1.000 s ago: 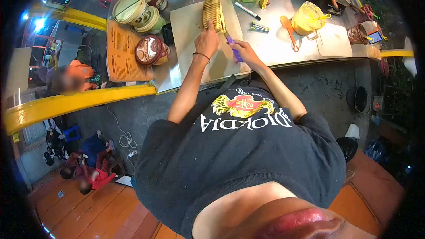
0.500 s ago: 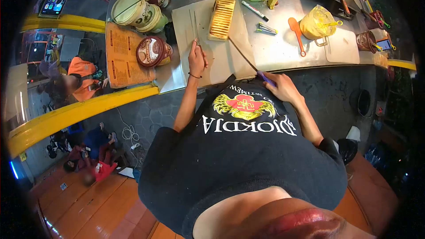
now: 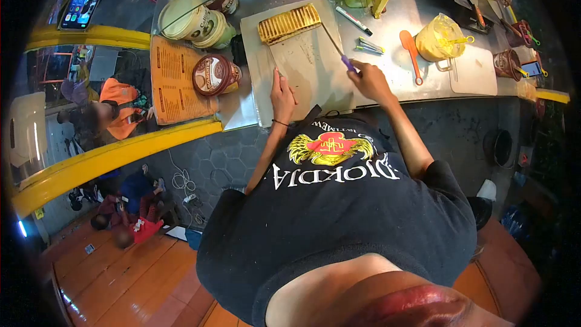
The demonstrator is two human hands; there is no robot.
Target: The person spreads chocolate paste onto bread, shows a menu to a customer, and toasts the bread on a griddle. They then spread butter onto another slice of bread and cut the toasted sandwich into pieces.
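Note:
A toasted, ridged bread loaf [image 3: 289,24] lies crosswise on brown paper [image 3: 321,85] on the metal counter. My left hand [image 3: 282,97] is closed on the handle of a thin metal utensil [image 3: 273,57], whose far end meets the loaf's near left side. My right hand [image 3: 370,82] grips the purple handle of a knife [image 3: 348,63], and its blade reaches up to the loaf's right end. Crumbs [image 3: 307,51] are scattered on the paper just below the loaf.
Left of the paper stand a brown-lidded tub [image 3: 213,75], pale buckets [image 3: 181,18] and an orange menu sheet [image 3: 178,82]. To the right are a marker [image 3: 354,21], an orange spatula [image 3: 411,54] and a yellow-smeared container [image 3: 440,37]. People sit beyond the yellow rail [image 3: 121,154].
The loaf has turned from lengthwise to crosswise and shifted left. My right hand has moved up and forward with the knife. The left utensil's tip has swung to the loaf's near side.

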